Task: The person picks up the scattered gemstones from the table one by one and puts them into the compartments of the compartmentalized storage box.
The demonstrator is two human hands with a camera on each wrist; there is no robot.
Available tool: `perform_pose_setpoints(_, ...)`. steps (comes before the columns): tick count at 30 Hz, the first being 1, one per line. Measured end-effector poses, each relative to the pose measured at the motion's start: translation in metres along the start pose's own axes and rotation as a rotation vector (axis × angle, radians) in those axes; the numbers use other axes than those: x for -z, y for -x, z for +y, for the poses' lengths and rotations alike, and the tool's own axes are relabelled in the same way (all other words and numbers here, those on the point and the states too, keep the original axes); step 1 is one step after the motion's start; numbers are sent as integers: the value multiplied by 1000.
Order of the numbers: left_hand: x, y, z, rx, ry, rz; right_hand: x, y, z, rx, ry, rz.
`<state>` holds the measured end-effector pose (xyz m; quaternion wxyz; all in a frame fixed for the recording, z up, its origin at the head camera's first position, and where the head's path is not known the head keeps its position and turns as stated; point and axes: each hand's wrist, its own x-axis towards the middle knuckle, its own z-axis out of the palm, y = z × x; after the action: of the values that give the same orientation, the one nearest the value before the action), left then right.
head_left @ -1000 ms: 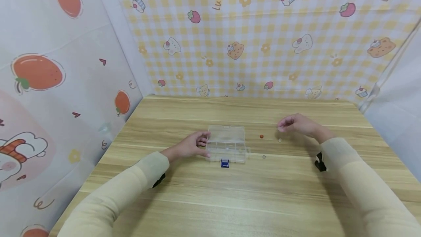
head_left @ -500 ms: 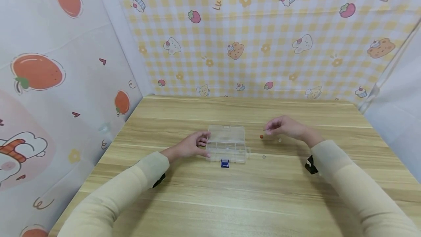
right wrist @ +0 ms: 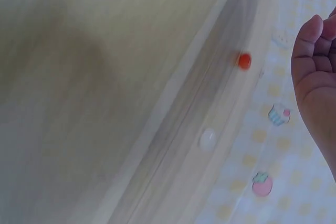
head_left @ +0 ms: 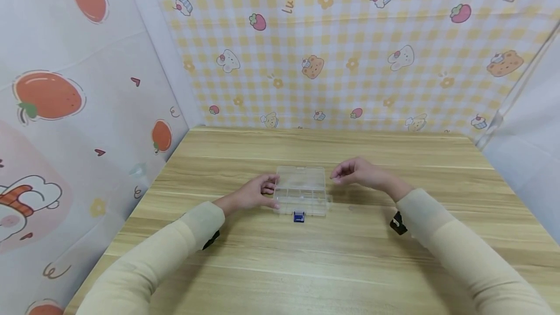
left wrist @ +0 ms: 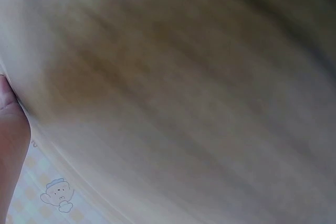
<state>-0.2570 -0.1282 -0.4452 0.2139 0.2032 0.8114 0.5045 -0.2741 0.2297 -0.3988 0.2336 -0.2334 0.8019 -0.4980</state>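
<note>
Right wrist view gives an orange-red bead (right wrist: 244, 60) and a white bead (right wrist: 207, 139), apart on the wood-grain table (head_left: 262, 252); head view shows neither clearly. Clear compartment box (head_left: 312, 212) sits mid-table, lid (head_left: 302, 177) swung back, blue clasp (head_left: 299, 217) at front; contents too small to tell. Left hand (head_left: 253, 193) grips box's left side, thumb and fingers spread apart; left wrist view mostly blur. Right hand (head_left: 360, 174) just right of lid, fingertips nearly together; can't tell if anything's pinched.
</note>
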Motion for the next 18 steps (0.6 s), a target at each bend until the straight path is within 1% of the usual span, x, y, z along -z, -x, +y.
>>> perform_pose_setpoints(6,0,0,-1,-7,1,-2,-13,-7,-4,11,-43,-16)
perform_pose_setpoints(12,1,1,-1,-32,-2,-17,-22,-11,-9,35,-20,-23)
perform_pose_setpoints(18,1,2,0,-39,-9,-17,-32,-13,-13,45,-19,-18)
